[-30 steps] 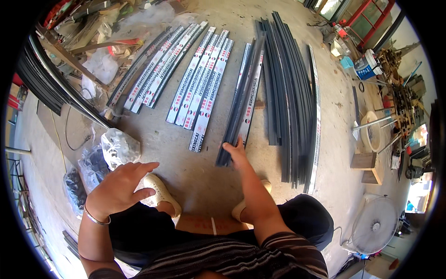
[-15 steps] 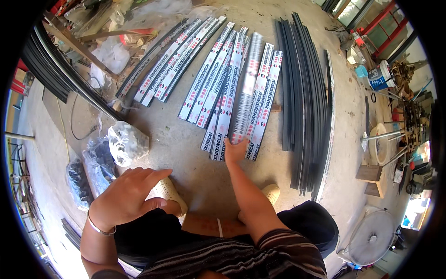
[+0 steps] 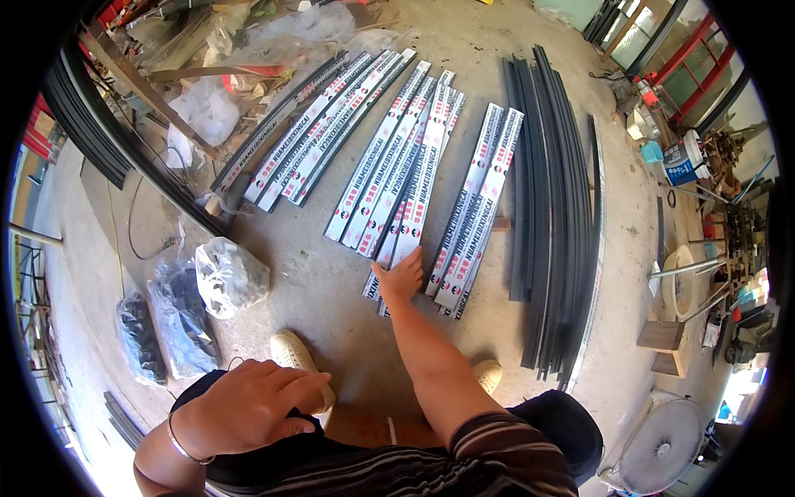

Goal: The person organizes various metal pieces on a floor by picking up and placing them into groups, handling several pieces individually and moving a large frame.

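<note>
My right hand (image 3: 401, 278) reaches down to the near end of a long, narrow profile strip (image 3: 421, 186) faced with white printed film. The thumb lies on the left side and the fingers on the right, closed around its end. Similar strips (image 3: 373, 178) lie side by side to the left, some overlapping. To the right, a separate small stack of printed strips (image 3: 480, 215) rests on the floor. My left hand (image 3: 252, 406) hangs over my left knee, holding nothing, its fingers loosely stretched out and the thumb apart.
Dark long profiles (image 3: 551, 215) lie at the right, more printed strips (image 3: 319, 132) at the far left. Clear bags (image 3: 232, 277) with contents sit on the left floor. A round fan (image 3: 662, 447) stands at lower right, a white bucket (image 3: 684, 159) farther back.
The strip my right hand was moving now lies with the right-hand stack. That hand has shifted left to another strip's end. My left hand has lowered slightly; the view has tilted.
</note>
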`<state>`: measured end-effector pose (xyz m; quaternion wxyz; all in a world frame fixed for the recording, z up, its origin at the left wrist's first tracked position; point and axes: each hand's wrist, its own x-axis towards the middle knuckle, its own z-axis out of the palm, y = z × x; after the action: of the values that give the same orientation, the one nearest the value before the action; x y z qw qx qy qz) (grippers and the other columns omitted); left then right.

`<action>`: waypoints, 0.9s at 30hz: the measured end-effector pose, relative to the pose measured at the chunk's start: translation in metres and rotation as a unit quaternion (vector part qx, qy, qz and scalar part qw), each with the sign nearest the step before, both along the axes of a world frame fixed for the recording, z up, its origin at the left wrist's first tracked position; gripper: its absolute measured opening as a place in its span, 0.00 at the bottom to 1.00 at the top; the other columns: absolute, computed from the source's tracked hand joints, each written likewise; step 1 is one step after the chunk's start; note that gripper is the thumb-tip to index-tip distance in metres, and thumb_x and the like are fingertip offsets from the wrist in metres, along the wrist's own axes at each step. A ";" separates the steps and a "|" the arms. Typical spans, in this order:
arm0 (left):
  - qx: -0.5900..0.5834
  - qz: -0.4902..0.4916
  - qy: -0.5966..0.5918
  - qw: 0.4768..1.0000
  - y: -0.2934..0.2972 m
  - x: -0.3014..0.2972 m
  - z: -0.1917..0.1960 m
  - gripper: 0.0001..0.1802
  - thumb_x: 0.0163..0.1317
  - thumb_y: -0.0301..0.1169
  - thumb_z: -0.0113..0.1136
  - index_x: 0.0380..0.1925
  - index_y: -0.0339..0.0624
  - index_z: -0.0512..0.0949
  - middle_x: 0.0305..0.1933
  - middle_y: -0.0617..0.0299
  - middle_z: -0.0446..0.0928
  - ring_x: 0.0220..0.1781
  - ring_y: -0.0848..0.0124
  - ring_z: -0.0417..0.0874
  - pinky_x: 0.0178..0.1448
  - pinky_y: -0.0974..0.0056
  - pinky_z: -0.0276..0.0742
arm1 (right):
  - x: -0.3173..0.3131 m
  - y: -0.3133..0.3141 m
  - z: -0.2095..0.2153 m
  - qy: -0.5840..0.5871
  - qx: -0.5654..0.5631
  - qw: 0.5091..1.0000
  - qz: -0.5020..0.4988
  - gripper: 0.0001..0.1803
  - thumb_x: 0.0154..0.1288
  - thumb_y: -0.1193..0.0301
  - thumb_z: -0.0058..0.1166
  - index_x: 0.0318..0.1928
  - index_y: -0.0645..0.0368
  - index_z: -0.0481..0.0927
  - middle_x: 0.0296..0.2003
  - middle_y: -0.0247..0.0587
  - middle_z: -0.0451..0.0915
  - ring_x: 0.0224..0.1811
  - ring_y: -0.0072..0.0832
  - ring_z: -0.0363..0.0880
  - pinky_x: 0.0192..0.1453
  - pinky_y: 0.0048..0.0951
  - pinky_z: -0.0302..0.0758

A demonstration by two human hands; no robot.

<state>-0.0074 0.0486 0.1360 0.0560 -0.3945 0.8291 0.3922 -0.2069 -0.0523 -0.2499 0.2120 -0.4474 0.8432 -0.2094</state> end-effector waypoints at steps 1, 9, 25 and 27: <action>0.005 -0.005 -0.005 1.000 -0.003 0.001 -0.006 0.31 0.60 0.46 0.60 0.59 0.40 0.69 0.50 0.52 0.78 0.48 0.55 0.78 0.52 0.57 0.71 | 0.003 0.000 0.002 0.009 0.043 0.999 0.001 0.61 0.41 0.50 0.72 0.69 0.64 0.48 0.61 0.54 0.63 0.59 0.49 0.65 0.62 0.49 0.64; -0.040 0.052 -0.134 0.989 -0.107 0.060 -0.175 0.21 0.60 0.40 0.60 0.51 0.45 0.74 0.43 0.54 0.79 0.45 0.54 0.79 0.49 0.55 0.75 | -0.030 -0.013 0.012 -0.260 0.012 0.963 -0.068 0.40 0.44 0.60 0.67 0.55 0.69 0.66 0.44 0.55 0.77 0.45 0.46 0.78 0.51 0.38 0.74; 0.193 0.519 0.066 0.830 -0.112 -0.049 -0.428 0.19 0.58 0.33 0.58 0.47 0.35 0.75 0.35 0.60 0.80 0.32 0.73 0.81 0.32 0.68 0.75 | -0.007 -0.022 -0.033 -0.217 0.011 0.966 -0.137 0.36 0.44 0.62 0.68 0.49 0.68 0.64 0.43 0.59 0.76 0.46 0.52 0.77 0.51 0.45 0.74; 0.182 0.534 0.116 0.818 -0.112 -0.058 -0.422 0.19 0.56 0.35 0.61 0.44 0.34 0.78 0.34 0.54 0.82 0.33 0.71 0.83 0.36 0.65 0.77 | -0.017 -0.026 -0.032 -0.198 0.033 0.971 -0.132 0.39 0.41 0.61 0.71 0.47 0.70 0.63 0.40 0.52 0.77 0.41 0.43 0.79 0.47 0.38 0.76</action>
<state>-0.0651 -0.0635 -0.2865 -0.1876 -0.7096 0.4027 0.5469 -0.2243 -0.0781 -0.2822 0.3596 -0.2751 0.8425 -0.2919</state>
